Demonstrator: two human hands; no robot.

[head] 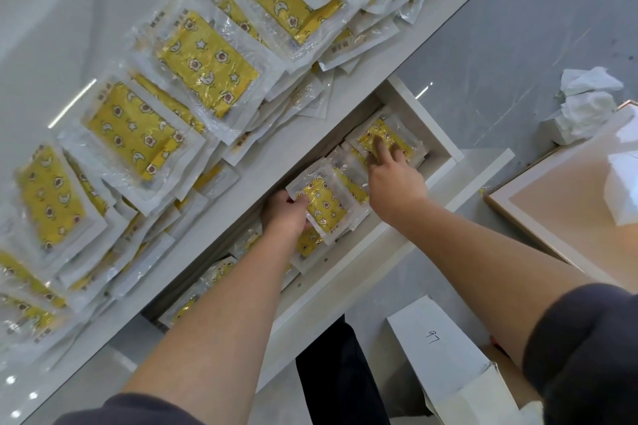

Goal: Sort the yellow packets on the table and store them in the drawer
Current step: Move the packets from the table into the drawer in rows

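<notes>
While the drawer (424, 103) stands pulled out below the table (86, 350), both arms are reached into it from the near side. A white box (438, 338) marked in pen is seen nearest, at the right.

Within the drawer, stored packets are laid overlapping along its length, from the near left end to the far right end. One yellow packet (322, 205) is gripped at its left edge by the left hand (286, 214), with the thumb on top and the fingers curled about the edge. It is held over the stored row at mid-drawer. Nothing is grasped by the right hand (393, 176). Its fingers are held straight and pressed on the end packet (381, 134) at the far right of the drawer (presumably to level it).

Beyond the drawer, many stacked packets (207, 69) are spread in overlapping piles along the whole visible table. The task is therefore judged to be partly done. A row has been stored, but the larger share is still to be sorted and moved. Crumpled tissue (583, 107) is noted at the far right, well apart from the work.
</notes>
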